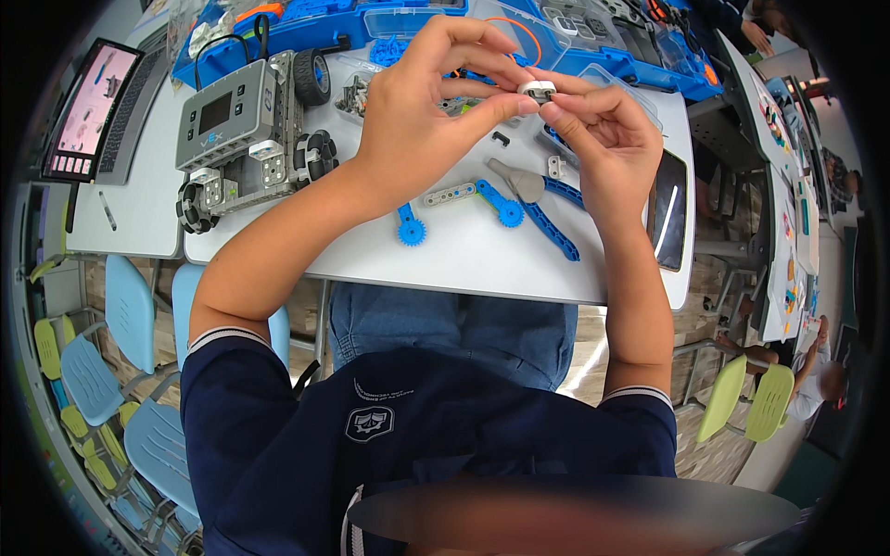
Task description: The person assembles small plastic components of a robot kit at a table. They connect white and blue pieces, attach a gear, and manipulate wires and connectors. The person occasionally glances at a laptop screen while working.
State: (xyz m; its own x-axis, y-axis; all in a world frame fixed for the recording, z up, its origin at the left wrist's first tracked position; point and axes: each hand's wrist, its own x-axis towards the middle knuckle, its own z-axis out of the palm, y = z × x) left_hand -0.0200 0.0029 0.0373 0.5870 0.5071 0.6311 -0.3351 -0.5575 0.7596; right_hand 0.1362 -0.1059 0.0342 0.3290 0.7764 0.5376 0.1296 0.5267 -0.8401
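Observation:
A small white plastic building-kit connector (538,90) is pinched between the fingertips of my left hand (422,107) and my right hand (607,139). Both are raised over the far part of the white table (348,243). Thumbs and index fingers close on the piece from either side, partly covering it. Under my hands lies a pliers-like tool (552,229) with a grey head and blue handles. Left of it is a grey beam (450,195) with a blue gear arm (502,206) at its end. Another blue gear piece (411,228) lies near my left forearm.
A grey wheeled robot (225,130) stands at the left, with an open laptop (102,111) beyond it. Blue parts trays (362,35) line the far side. A dark tablet (669,208) lies by my right forearm. A small black part (501,139) is on the table.

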